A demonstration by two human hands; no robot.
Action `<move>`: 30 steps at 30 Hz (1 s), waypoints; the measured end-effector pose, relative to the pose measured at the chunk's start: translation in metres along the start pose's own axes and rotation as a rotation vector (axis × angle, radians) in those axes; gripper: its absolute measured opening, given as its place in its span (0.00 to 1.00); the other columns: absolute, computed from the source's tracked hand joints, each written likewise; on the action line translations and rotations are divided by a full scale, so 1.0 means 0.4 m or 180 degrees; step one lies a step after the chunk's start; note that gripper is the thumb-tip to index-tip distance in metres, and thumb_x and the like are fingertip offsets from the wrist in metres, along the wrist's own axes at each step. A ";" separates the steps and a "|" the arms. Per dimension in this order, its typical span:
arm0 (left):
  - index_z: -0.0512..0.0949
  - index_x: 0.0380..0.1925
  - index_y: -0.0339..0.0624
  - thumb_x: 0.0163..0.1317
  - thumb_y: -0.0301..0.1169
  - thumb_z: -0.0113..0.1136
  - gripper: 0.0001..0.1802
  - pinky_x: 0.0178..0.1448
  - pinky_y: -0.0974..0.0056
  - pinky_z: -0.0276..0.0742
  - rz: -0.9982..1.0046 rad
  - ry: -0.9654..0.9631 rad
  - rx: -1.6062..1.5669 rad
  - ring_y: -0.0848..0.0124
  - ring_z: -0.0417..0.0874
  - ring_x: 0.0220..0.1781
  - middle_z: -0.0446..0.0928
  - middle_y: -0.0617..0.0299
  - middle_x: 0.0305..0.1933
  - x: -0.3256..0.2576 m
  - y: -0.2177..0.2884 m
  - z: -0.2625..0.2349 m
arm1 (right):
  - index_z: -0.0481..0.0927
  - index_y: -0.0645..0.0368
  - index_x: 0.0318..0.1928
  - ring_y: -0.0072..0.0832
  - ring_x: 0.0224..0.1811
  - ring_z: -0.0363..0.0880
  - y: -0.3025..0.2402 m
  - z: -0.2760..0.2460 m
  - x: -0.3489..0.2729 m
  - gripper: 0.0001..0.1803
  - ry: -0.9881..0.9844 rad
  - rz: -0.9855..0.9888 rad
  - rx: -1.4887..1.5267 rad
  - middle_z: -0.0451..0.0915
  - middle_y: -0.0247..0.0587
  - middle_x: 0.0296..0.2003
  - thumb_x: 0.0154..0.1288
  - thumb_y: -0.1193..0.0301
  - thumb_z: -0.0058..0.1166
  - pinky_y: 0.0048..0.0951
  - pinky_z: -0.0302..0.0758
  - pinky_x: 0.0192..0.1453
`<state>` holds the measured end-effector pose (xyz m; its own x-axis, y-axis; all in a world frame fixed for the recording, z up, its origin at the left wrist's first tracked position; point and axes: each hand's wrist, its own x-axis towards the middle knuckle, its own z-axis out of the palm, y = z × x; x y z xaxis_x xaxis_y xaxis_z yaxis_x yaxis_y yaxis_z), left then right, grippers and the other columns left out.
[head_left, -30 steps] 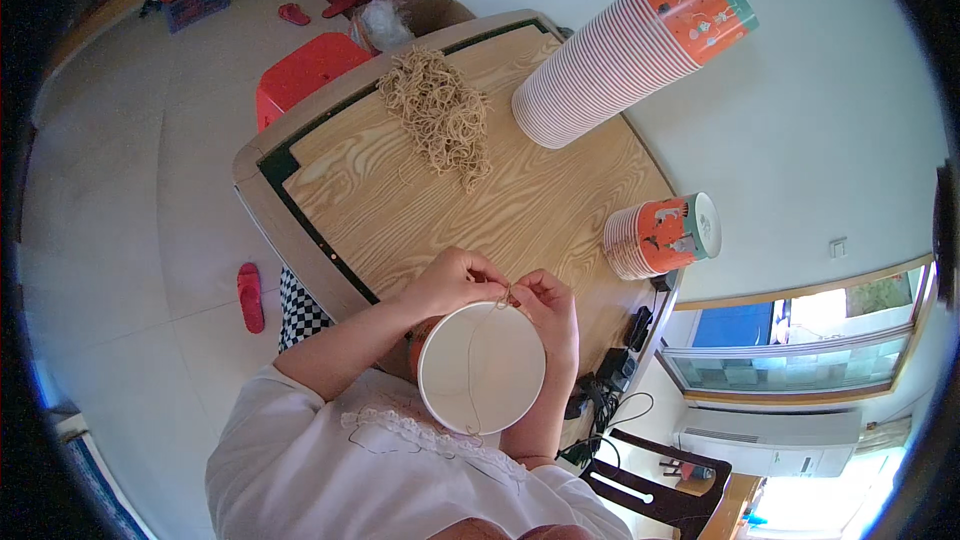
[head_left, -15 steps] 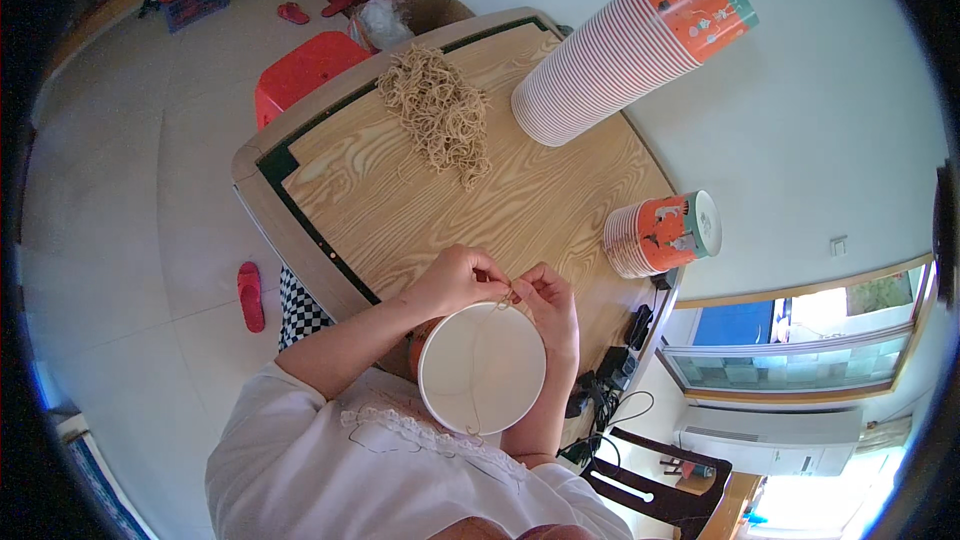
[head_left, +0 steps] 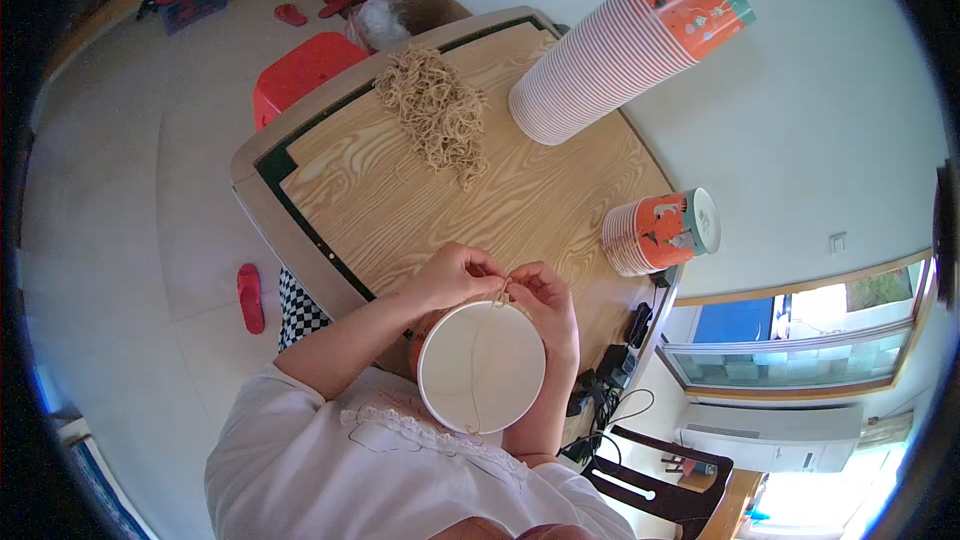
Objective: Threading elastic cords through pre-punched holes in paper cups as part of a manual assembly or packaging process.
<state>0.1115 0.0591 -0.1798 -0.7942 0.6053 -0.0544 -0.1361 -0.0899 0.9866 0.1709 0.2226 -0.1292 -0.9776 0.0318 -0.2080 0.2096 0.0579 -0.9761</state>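
Low in the middle of the frame, against my white shirt (head_left: 350,475), sits the paper tub (head_left: 505,370), its open mouth facing up at me. A strand of twine (head_left: 474,368) runs across that mouth to the rim's upper edge. There my left hand (head_left: 450,277) and right hand (head_left: 546,303) meet, fingertips pinched narrow on the twine; I cannot tell whether they grip one end or two. I judge the tub light and smooth, stiffest at its rolled rim, with walls that would dent if squeezed, so the rim is the place to hold. The twine should be soft, limp and rough enough not to slip. Beyond, on the counter (head_left: 390,225), a short stack of tubs (head_left: 660,232) lies right of centre, a twine heap (head_left: 435,115) upper centre, and a tall stack of tubs (head_left: 610,60) upper right.
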 end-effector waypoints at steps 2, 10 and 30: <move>0.81 0.31 0.36 0.51 0.28 0.62 0.09 0.37 0.71 0.74 0.0004 -0.0015 0.0001 0.77 0.78 0.30 0.80 0.61 0.29 0.000 0.002 0.000 | 0.73 0.62 0.35 0.17 0.32 0.73 0.008 -0.007 0.003 0.04 -0.0069 -0.0042 0.0078 0.76 0.32 0.29 0.58 0.81 0.53 0.17 0.69 0.37; 0.79 0.33 0.36 0.56 0.27 0.60 0.07 0.35 0.74 0.72 -0.0249 -0.0198 -0.0783 0.80 0.77 0.31 0.79 0.64 0.29 0.003 -0.017 -0.008 | 0.73 0.61 0.33 0.16 0.29 0.73 0.018 -0.014 0.005 0.04 -0.0069 -0.0118 0.0169 0.76 0.32 0.27 0.58 0.81 0.53 0.16 0.69 0.35; 0.77 0.36 0.38 0.56 0.30 0.60 0.09 0.41 0.71 0.74 -0.0489 -0.0253 -0.0817 0.76 0.79 0.34 0.79 0.63 0.32 -0.007 -0.002 -0.013 | 0.75 0.62 0.35 0.17 0.33 0.74 0.010 -0.019 0.011 0.02 -0.0079 -0.0046 -0.0256 0.77 0.31 0.30 0.60 0.78 0.52 0.18 0.70 0.38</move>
<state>0.1107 0.0535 -0.1814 -0.7052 0.6863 -0.1779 -0.4042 -0.1831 0.8961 0.1676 0.2305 -0.1337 -0.9805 0.0057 -0.1964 0.1953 0.1383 -0.9709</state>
